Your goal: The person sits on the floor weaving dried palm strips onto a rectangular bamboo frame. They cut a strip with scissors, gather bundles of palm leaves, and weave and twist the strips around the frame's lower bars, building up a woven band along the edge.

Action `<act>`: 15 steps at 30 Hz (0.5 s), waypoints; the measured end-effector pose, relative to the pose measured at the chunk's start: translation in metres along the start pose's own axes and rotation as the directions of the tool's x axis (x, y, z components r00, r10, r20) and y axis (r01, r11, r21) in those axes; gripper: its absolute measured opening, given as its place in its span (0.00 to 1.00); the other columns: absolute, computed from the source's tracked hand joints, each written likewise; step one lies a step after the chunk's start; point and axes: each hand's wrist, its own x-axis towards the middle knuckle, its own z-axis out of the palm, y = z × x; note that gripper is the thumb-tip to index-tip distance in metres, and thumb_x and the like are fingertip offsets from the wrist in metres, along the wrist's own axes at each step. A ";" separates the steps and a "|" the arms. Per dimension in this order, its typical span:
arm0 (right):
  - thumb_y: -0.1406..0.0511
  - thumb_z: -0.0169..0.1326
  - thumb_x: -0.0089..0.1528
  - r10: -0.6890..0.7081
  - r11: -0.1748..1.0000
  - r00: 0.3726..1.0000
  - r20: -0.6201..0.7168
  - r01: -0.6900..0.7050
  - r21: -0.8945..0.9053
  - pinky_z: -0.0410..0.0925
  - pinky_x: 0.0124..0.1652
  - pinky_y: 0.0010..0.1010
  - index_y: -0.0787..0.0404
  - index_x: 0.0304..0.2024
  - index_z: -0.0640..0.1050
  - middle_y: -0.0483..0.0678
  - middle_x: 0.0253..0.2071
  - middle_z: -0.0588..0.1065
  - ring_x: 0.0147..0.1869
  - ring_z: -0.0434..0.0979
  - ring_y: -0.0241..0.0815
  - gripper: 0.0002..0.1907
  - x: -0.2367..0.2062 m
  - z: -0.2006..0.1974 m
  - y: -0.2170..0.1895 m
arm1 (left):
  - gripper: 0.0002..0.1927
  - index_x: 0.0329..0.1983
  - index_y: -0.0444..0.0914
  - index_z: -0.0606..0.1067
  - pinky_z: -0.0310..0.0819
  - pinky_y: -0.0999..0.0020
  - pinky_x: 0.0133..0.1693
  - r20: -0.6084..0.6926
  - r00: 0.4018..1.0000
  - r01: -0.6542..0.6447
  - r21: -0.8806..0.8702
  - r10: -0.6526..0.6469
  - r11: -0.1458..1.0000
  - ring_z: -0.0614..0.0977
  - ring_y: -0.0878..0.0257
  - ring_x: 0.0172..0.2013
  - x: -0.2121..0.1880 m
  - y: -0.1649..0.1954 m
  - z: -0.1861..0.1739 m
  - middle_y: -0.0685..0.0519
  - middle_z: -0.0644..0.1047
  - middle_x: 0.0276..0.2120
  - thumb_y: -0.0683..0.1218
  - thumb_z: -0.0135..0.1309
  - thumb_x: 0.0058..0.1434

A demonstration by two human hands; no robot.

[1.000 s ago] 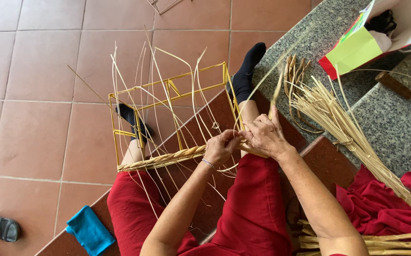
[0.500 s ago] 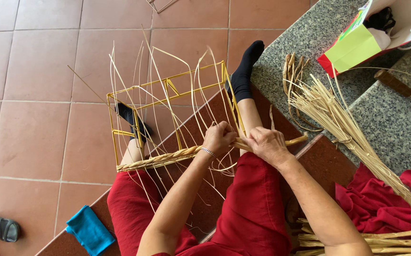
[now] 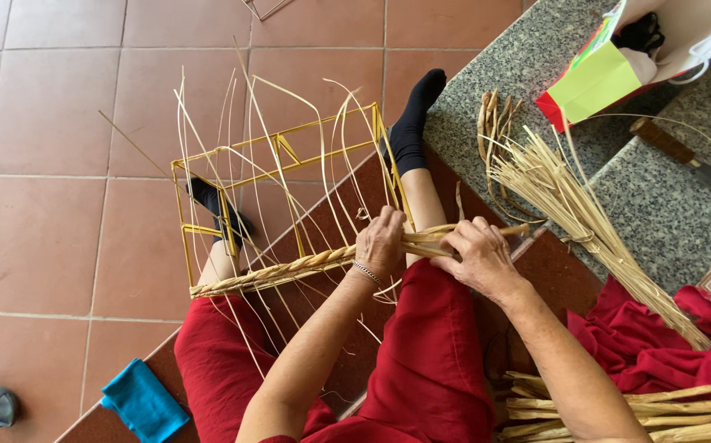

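The person's left hand and right hand are both closed around the thick braided band of pale straw, which runs along the near edge of the yellow wire box frame over the lap. A loose bundle of dry straw lies on the grey stone step nearby.

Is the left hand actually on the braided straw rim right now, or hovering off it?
Touching. The head view shows the left hand closed around the braided straw rim of the yellow wire frame, with the right hand gripping the same strands beside it.
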 end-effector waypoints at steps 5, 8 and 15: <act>0.55 0.68 0.51 -0.074 0.996 0.997 0.006 0.074 0.046 0.65 0.48 0.41 0.55 0.32 0.84 0.43 0.39 0.78 0.49 0.74 0.44 0.13 -0.006 -0.006 0.004 | 0.13 0.51 0.41 0.75 0.79 0.60 0.30 -0.029 0.999 -0.043 -0.180 0.039 0.983 0.84 0.53 0.27 -0.003 -0.005 -0.001 0.52 0.82 0.40 0.42 0.56 0.63; 0.55 0.65 0.56 -0.217 0.976 0.969 0.115 0.216 0.017 0.66 0.50 0.40 0.48 0.32 0.86 0.40 0.32 0.78 0.40 0.76 0.42 0.07 -0.010 -0.031 0.012 | 0.19 0.58 0.41 0.75 0.80 0.58 0.36 0.012 1.000 0.022 -0.369 -0.018 0.929 0.86 0.51 0.31 -0.002 -0.009 -0.014 0.51 0.83 0.33 0.41 0.55 0.63; 0.54 0.63 0.61 0.126 0.984 0.992 -0.019 -0.127 -0.124 0.62 0.57 0.48 0.46 0.34 0.85 0.35 0.31 0.79 0.38 0.75 0.38 0.07 -0.006 -0.085 0.010 | 0.21 0.55 0.38 0.74 0.78 0.55 0.45 0.144 0.984 -0.037 -0.408 0.104 0.912 0.84 0.48 0.40 -0.009 -0.007 -0.044 0.45 0.82 0.38 0.40 0.55 0.56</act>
